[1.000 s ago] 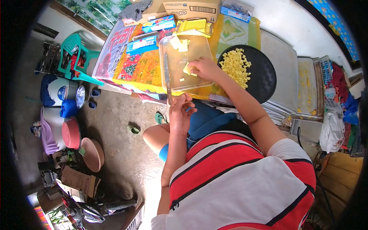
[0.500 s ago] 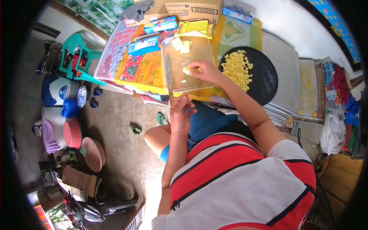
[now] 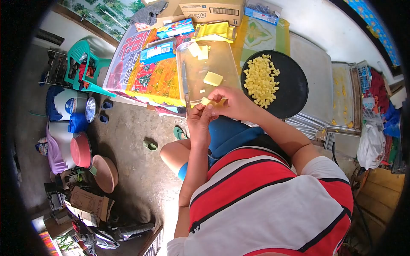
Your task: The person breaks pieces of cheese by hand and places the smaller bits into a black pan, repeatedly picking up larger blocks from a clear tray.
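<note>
Close above the near edge of a clear plastic tray (image 3: 232, 64), my two hands meet at a small yellow piece of cheese (image 3: 206, 101). My right hand (image 3: 232, 103) is closed around it, and the fingers of my left hand (image 3: 199, 123) pinch at its near end. A knife (image 3: 185, 79) lies along the tray's left side, its handle sticking over the near edge beside my left hand. On the tray are a thick block of cheese (image 3: 213, 78), thin pale slabs (image 3: 194, 49) and a small crumb. Many cheese cubes (image 3: 261, 81) are heaped on a round black pan (image 3: 294, 83) to the right.
Blue boxes (image 3: 158, 52), a yellow ridged rack (image 3: 215, 31) and a cardboard box (image 3: 211, 12) stand farther back on the table. Metal baking trays (image 3: 314, 72) are stacked at the right. A green chair (image 3: 83, 64) stands at the left, with basins (image 3: 105, 173) on the floor.
My right hand has moved toward me with a cheese piece and met my left hand, which has left the knife handle. The cheese block on the tray has come into view.
</note>
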Motion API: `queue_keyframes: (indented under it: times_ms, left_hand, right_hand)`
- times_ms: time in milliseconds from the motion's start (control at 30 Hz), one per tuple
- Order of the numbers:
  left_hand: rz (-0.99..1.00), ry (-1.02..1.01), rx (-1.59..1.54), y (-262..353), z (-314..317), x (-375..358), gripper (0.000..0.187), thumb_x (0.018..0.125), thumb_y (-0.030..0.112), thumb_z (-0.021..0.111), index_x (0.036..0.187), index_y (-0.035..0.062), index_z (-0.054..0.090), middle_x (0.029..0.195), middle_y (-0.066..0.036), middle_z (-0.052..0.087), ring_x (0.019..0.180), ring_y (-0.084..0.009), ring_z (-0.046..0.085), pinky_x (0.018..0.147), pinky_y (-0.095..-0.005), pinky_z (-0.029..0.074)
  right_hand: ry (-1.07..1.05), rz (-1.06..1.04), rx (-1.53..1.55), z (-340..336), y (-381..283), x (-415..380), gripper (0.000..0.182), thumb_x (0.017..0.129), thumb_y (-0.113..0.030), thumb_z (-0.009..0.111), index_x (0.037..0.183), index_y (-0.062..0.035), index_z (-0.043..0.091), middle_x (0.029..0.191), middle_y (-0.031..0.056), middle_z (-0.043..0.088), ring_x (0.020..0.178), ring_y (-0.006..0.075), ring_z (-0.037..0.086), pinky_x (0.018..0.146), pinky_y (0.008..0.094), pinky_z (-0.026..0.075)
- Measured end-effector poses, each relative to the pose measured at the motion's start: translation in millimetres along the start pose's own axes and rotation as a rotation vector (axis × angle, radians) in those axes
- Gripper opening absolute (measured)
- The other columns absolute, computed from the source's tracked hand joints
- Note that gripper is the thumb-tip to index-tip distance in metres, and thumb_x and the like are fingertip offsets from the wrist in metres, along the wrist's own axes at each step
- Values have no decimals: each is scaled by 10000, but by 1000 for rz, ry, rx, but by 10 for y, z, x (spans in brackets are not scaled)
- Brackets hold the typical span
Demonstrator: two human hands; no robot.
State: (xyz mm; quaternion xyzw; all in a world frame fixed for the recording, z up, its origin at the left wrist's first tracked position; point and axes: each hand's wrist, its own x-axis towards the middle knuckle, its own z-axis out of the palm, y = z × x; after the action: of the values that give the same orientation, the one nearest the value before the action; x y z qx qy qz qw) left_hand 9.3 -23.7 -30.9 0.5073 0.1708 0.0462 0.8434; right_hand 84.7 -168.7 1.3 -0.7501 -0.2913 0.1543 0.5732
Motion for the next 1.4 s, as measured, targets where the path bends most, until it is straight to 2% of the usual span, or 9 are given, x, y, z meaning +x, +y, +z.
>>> queue_keyframes:
  times_ms: [100, 200, 400, 500, 600, 700, 800, 900, 1400]
  left_hand:
    - [-15, 14, 14, 1, -25, 1, 167, 900, 156, 619, 1009, 30, 605, 859, -49, 650, 723, -128, 634, 661, -278, 539]
    - [-7, -24, -1, 1, -54, -11, 150, 902, 145, 614, 991, 24, 616, 852, -60, 657, 693, -126, 630, 652, -274, 538]
    - [-19, -30, -48, 0, -38, -63, 222, 859, 137, 681, 1017, -10, 631, 806, -54, 656, 669, -107, 612, 625, -255, 520]
    - [-9, -17, -36, -6, -27, -75, 220, 858, 137, 683, 1015, -8, 635, 808, -49, 654, 657, -104, 603, 622, -255, 517]
    - [-2, -49, 5, -2, -49, -88, 156, 905, 155, 619, 989, 25, 636, 853, -64, 669, 731, -130, 636, 665, -258, 518]
    - [-8, -65, 3, -5, -69, -93, 161, 904, 156, 620, 983, 18, 641, 845, -64, 671, 727, -131, 636, 665, -260, 520]
    - [-1, -77, -9, -6, -74, -96, 165, 901, 155, 623, 977, 9, 644, 836, -66, 671, 719, -129, 636, 660, -256, 518]
    - [-10, -51, -59, 36, -34, -119, 189, 864, 125, 672, 984, -20, 651, 768, -58, 655, 660, -109, 607, 630, -253, 519]
    - [-14, -49, -91, 100, 5, -160, 193, 875, 155, 663, 960, -18, 654, 748, -72, 656, 646, -123, 618, 627, -255, 519]
  right_hand:
    - [-68, 4, 148, -51, 21, -29, 336, 822, -209, 706, 1059, -14, 568, 955, 79, 611, 882, 166, 600, 772, 307, 489]
    - [-76, 10, 285, -64, 163, 5, 341, 834, -168, 704, 1113, -32, 563, 1015, 58, 595, 921, 129, 580, 778, 258, 485]
    - [-102, -16, 231, -122, 58, -28, 390, 842, -128, 692, 1190, -34, 544, 1027, 68, 586, 935, 125, 573, 796, 262, 478]
    - [-103, -18, 287, -95, 124, -38, 417, 839, -196, 697, 1197, -44, 547, 997, 80, 609, 881, 145, 587, 770, 274, 473]
    - [-104, 2, 289, -100, 73, -57, 417, 836, -184, 698, 1200, -48, 546, 983, 85, 610, 856, 138, 587, 766, 270, 472]
    - [-100, 12, 283, -89, 62, -72, 413, 835, -164, 696, 1202, -49, 545, 982, 82, 608, 858, 134, 584, 768, 265, 472]
    - [-104, 26, 328, -69, 77, -76, 414, 835, -72, 684, 1225, -64, 543, 988, 43, 586, 887, 92, 563, 777, 233, 463]
    - [-95, 21, 368, -42, 90, -77, 414, 836, -59, 678, 1226, -57, 541, 984, 36, 584, 879, 85, 559, 775, 224, 458]
    - [-91, 53, 487, -18, 52, -85, 405, 843, -14, 636, 1232, -38, 529, 1008, 57, 585, 920, 95, 557, 812, 232, 455]
